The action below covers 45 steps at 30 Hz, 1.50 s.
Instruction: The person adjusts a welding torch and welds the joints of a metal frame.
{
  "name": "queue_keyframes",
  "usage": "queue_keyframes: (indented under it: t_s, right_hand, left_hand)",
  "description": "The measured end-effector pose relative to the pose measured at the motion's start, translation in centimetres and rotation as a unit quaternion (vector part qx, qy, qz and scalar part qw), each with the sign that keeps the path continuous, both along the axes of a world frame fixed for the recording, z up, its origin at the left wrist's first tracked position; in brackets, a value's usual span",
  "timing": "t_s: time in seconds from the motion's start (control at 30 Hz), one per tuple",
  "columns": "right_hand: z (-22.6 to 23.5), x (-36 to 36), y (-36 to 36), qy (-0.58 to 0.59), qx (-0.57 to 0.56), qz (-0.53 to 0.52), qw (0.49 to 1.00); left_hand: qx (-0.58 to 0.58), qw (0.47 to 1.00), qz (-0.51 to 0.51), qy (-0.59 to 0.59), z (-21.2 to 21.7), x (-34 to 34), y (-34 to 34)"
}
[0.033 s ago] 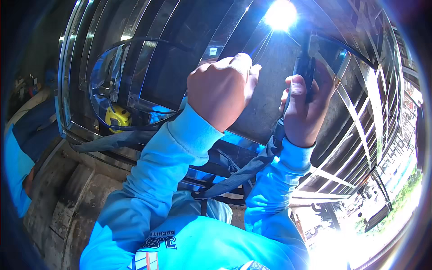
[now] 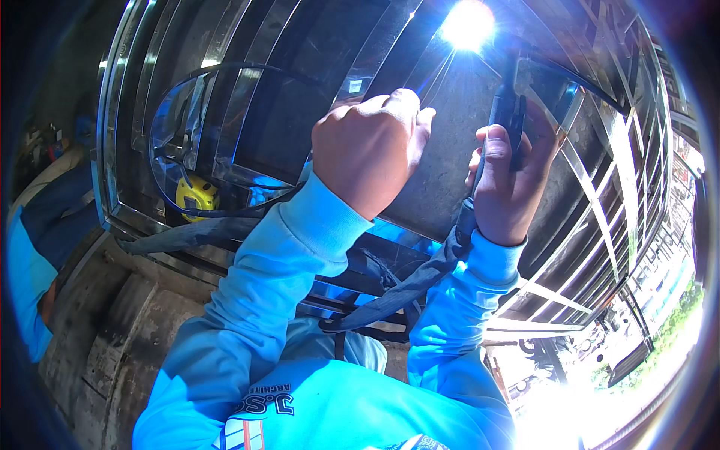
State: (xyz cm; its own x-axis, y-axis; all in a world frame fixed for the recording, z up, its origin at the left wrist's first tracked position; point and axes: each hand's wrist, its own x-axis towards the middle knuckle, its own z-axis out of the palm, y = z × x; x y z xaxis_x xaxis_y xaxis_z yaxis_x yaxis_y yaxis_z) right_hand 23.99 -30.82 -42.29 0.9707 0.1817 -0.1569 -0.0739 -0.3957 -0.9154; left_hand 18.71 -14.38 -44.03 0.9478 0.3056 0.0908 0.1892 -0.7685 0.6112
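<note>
My right hand [image 2: 514, 184] is wrapped round the black handle of a welding torch [image 2: 508, 101], thumb along its near side. At the top a blinding white welding arc [image 2: 468, 27] hides the torch tip and the metal around it. My left hand [image 2: 367, 154] is closed in a pinch, back of the hand up, lower left of the arc. A thin filler rod [image 2: 441, 75] seems to run from its fingertips toward the glare. Under both hands lies a frame of shiny metal bars [image 2: 251, 97]. The torch's dark sleeved cable [image 2: 397, 296] trails down from my right hand.
A yellow tape measure [image 2: 196, 196] lies among the bars at left, beside a thin looped black cable [image 2: 154, 127]. Another person's blue sleeve [image 2: 30, 292] shows at the far left. Curved metal bars [image 2: 630, 172] fill the right side, with strong sunlight below them.
</note>
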Motion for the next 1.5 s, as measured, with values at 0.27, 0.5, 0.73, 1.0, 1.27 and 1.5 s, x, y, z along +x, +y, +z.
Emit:
queue_keyframes:
  t_s: [0.27,0.5,0.73,1.0,1.27,1.5]
  right_hand:
    - [-0.7,0.1,-0.1,0.042,0.097,-0.036,0.994]
    - [-0.8,0.4,-0.4,0.067,0.134,-0.052,0.987]
    - [-1.0,0.0,-0.1,0.045,0.115,-0.035,0.992]
    - [0.1,-0.1,0.3,0.043,0.07,-0.046,0.996]
    - [-0.5,-0.2,0.1,0.067,0.108,-0.06,0.99]
    - [-0.7,-0.2,0.0,0.048,0.101,-0.049,0.992]
  left_hand:
    - [0.002,0.999,-0.015,-0.03,-0.9,0.0,0.2]
    - [0.003,1.0,-0.009,0.001,-0.7,0.0,-0.1]
    - [0.007,1.0,-0.014,-0.007,-0.7,-0.1,0.3]
    - [-0.053,0.998,0.022,0.033,0.0,0.3,-0.2]
    - [-0.003,1.0,-0.015,0.01,-0.5,0.0,0.1]
    - [-0.015,1.0,-0.009,0.006,-0.6,0.1,0.1]
